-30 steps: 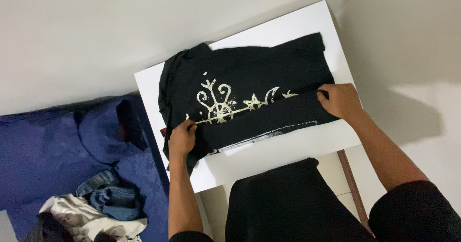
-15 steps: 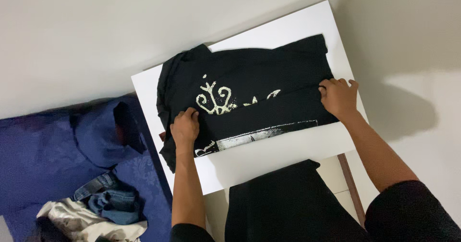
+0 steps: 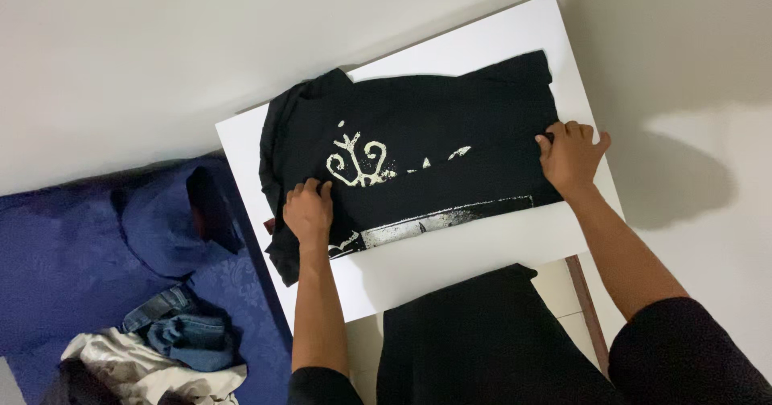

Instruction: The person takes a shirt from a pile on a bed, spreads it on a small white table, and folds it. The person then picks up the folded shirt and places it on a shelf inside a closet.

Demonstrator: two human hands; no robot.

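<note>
a black t-shirt (image 3: 434, 123) with a pale printed motif lies spread across a small white desk (image 3: 450, 252), with its near edge folded up over the print. the left hand (image 3: 308, 210) rests on the folded edge at the shirt's left end, knuckles bent and fingertips curled into the cloth; it seems to be pinching the fold, though the fingertips are partly tucked out of sight. the right hand (image 3: 572, 156) lies at the shirt's right end, fingers laid flat and close together, pressing the fold down just where the cloth meets the bare desk. between the two hands runs the folded band of fabric, with a pale strip of print showing along its near side.

beyond the left hand, the shirt's collar end bunches up and hangs a little over the desk's edge. further out on that side lies a dark blue bed cover (image 3: 72, 244), carrying a heap of clothes (image 3: 161, 349) in denim blue and light cloth, well apart from the desk. nearer than both hands, below the desk's front edge, sits the person's dark-clothed lap (image 3: 474, 341). beyond the right hand the desk ends close to a pale wall (image 3: 683, 43).
</note>
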